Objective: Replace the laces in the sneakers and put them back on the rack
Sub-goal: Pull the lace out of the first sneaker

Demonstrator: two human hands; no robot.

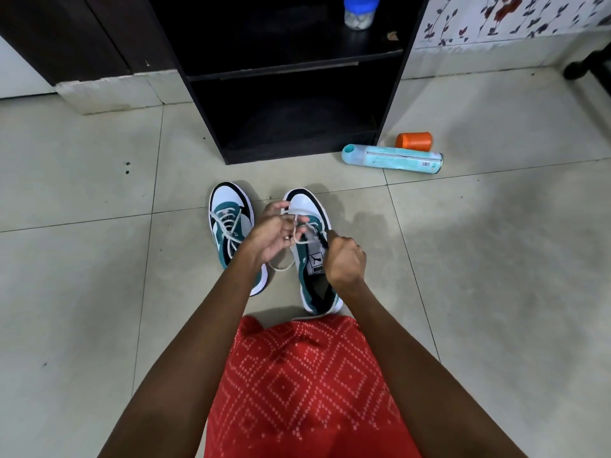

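Note:
Two teal, white and black sneakers stand side by side on the tiled floor, toes pointing away from me. The left sneaker (231, 223) is laced with a pale lace. Over the right sneaker (309, 206), my left hand (272, 233) pinches a strand of its pale lace (281, 267), which loops down between the shoes. My right hand (345, 261) is curled at the shoe's right eyelet side, gripping the lace there; its fingertips are hidden. The dark rack (287, 77) stands just beyond the shoes with its lower shelves bare.
A teal spray can (393, 158) lies on the floor right of the rack with an orange container (415, 140) behind it. A blue-lidded jar (358, 11) sits on an upper rack shelf. My red patterned garment (297, 385) covers my knees below the shoes.

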